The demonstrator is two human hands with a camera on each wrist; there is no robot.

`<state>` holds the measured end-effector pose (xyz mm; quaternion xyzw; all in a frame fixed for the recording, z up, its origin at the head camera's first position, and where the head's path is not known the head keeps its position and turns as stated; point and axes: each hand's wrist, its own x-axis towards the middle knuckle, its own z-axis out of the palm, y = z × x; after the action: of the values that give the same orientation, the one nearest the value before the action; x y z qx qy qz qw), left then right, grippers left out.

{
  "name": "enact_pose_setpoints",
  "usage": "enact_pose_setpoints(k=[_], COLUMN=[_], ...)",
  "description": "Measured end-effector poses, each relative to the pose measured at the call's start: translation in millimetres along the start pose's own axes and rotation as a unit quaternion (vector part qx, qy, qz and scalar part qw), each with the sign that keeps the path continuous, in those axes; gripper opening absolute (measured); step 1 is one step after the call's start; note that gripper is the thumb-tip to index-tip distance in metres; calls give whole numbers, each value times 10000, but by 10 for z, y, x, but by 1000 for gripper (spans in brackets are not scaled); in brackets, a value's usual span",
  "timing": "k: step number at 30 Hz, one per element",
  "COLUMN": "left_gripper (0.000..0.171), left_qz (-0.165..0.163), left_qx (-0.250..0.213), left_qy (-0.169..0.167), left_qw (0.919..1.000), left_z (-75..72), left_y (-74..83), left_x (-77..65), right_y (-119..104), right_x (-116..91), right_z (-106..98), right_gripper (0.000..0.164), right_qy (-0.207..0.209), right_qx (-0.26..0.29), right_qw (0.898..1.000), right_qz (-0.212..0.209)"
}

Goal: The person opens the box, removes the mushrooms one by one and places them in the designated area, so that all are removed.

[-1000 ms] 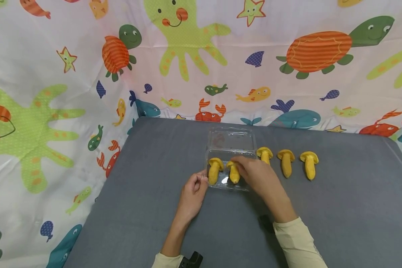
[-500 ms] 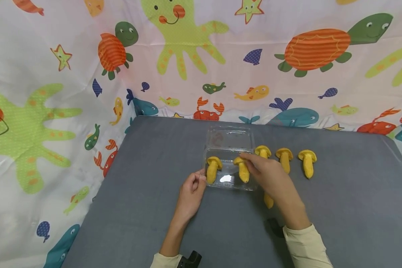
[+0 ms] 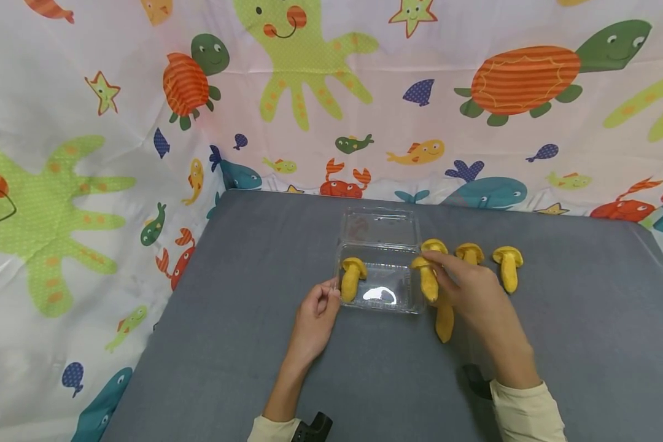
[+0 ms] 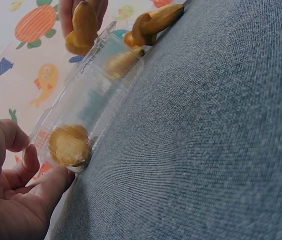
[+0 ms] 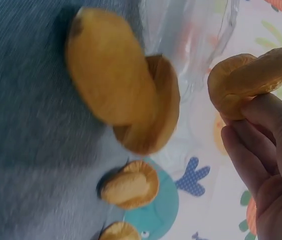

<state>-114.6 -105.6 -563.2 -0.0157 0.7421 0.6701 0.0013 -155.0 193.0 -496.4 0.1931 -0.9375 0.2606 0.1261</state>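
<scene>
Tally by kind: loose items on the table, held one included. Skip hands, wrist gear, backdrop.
Clear plastic box: 1
Yellow mushrooms: 6 (1 in the box, 1 held, 4 lying outside it)
Total: 7

Middle back mushroom (image 3: 469,252) partly hidden, sleeves (image 3: 530,412) cropped below, hands (image 4: 18,182) (image 5: 281,162) cropped in wrist views

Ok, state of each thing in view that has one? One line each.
Clear container: on the table, open
Lid: folded back
First yellow mushroom: inside container, left side
Second yellow mushroom: held, at container's right side
Four other yellow mushrooms: lying on table, three partly hidden
Left hand: gripping container's left edge
Right hand: pinching second mushroom
</scene>
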Motion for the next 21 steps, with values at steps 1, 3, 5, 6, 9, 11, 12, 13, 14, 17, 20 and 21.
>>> enact_pose_setpoints(k=[1,3,5,6,9,11,12,13,14,17,20,21], left_gripper=[23,23,22,22,21,21,21,21,21,21,22,22], left_qz=[1,56,81,88,72,36,28,18,6,-45,-42,-25], left_qx=[-1,13,7,15,26,39,51,53,59,57,61,62], left_qy=[-2,10,45,66,113,118,115,116,119,135,155,164], left_qw=[10000,10000,10000,9999,9999,9999,9999,9999,9999,9999,9999,9998], left_z=[2,2,1,0,-4,-3,-1,2,6,15,20,20], left_y=[4,13,23,27,37,40,39,38,40,39,39,36], left_x=[1,4,7,6,4,1,0,0,-2,-8,-14,-15], right_y=[16,53,88,106,155,190,204,219,232,276,330,352], right_x=[-14,-35,-48,-53,-74,-96,-109,-121,-134,-173,-216,-232], right_z=[-18,-46,-64,-70,-81,-88,-94,-101,-111,-138,-155,-156], right_gripper=[44,44,43,43,44,46,47,47,48,49,49,49], right_qy=[90,274,445,524,679,776,810,833,844,900,900,907], right_qx=[-5,-7,-2,-12,-80,-150,-169,-188,-212,-291,-356,-376], right_qw=[10000,9996,9989,9985,9974,9966,9963,9961,9960,9952,9950,9948], right_qz=[-18,-67,-137,-171,-239,-248,-234,-228,-218,-237,-248,-265])
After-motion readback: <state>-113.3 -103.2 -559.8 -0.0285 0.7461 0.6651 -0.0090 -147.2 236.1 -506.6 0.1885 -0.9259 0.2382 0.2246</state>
